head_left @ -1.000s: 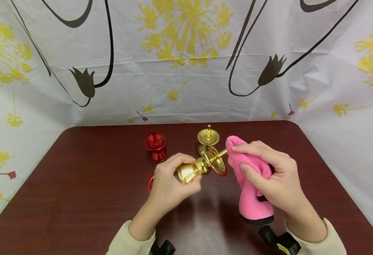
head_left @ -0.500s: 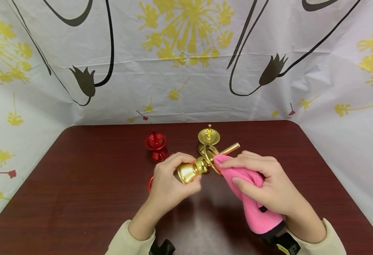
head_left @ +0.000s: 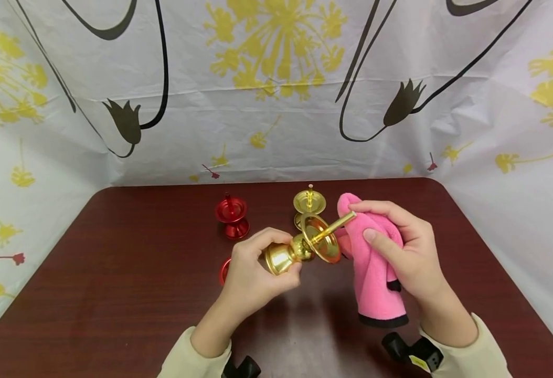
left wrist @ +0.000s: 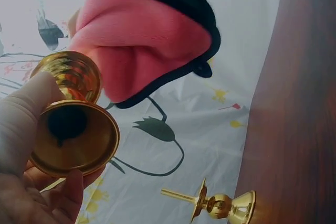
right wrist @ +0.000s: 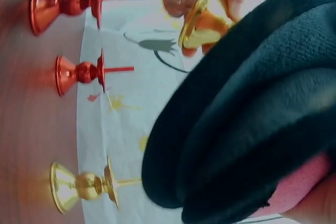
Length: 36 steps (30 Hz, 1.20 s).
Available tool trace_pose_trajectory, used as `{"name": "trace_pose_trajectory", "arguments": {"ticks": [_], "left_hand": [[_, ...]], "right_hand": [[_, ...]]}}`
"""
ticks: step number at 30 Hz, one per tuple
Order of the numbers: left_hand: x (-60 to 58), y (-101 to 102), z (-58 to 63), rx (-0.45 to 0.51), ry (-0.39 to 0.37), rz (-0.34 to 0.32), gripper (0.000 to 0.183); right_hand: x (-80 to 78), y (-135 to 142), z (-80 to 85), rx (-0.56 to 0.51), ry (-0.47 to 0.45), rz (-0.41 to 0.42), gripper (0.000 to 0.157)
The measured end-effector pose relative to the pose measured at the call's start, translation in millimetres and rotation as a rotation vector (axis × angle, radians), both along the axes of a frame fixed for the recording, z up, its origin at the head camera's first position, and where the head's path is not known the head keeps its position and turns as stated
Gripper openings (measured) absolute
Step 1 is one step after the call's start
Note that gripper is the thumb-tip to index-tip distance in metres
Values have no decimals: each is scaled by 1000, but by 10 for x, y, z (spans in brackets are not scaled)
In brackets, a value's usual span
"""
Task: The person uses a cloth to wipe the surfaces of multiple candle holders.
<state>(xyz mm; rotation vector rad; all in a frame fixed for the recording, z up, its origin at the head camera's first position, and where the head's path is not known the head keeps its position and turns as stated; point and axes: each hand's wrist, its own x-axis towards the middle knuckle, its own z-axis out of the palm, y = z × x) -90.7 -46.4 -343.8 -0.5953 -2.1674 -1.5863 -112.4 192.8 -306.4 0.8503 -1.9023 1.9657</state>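
A shiny gold candle holder (head_left: 321, 239) with a dish and a long spike is held tilted above the table. My left hand (head_left: 257, 268) grips it round the base, its spike pointing up to the right. In the left wrist view the hollow underside of the base (left wrist: 76, 140) faces the camera. A pink cloth (head_left: 375, 262) with black edging hangs folded from my right hand (head_left: 408, 247), pinched between thumb and fingers. Its upper part lies right at the spike and dish rim. The cloth's dark side (right wrist: 252, 98) fills much of the right wrist view.
On the dark wooden table (head_left: 116, 273), a second gold candle holder (head_left: 309, 202) stands upright behind the held one. A red candle holder (head_left: 231, 215) stands to its left; another red one (head_left: 224, 271) is mostly hidden behind my left hand. A patterned white sheet (head_left: 276, 142) hangs behind and at the sides.
My right hand brought the cloth from the spike's tip down to the dish, then drew it back up and right. My left hand kept holding the candle holder nearly still.
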Motion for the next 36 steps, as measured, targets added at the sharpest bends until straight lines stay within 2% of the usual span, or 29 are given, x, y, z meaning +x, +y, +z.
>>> {"name": "trace_pose_trajectory", "arguments": {"ticks": [4,8,12,19,22,28,32,34,36], "left_hand": [[2,3,-3,-1,-4,2,30],[-3,3,-9,8,-11,-1,29],[-11,2,-3,21,-23,-6,28],[-9,-16,17,16,-11,3,30],[-7,-18,25,18,-7,8,31],[-7,-10,29,2,0,3,31],[-16,-31,22,-24,14,-31,30],[-15,-48,23,-30,15,-68,30],[-9,-61,28,-30,1,-121,29]], "right_hand": [[22,-35,-12,-47,-84,42,35],[33,-78,-54,-61,-85,59,38],[41,-95,-76,38,-38,29,40],[45,-71,-75,147,22,103,41],[54,-45,-54,211,13,116,40],[45,26,4,382,-89,143,39],[16,37,-1,384,-120,187,44],[-3,42,-14,375,-85,194,45],[-29,57,-36,343,-10,215,48]]}}
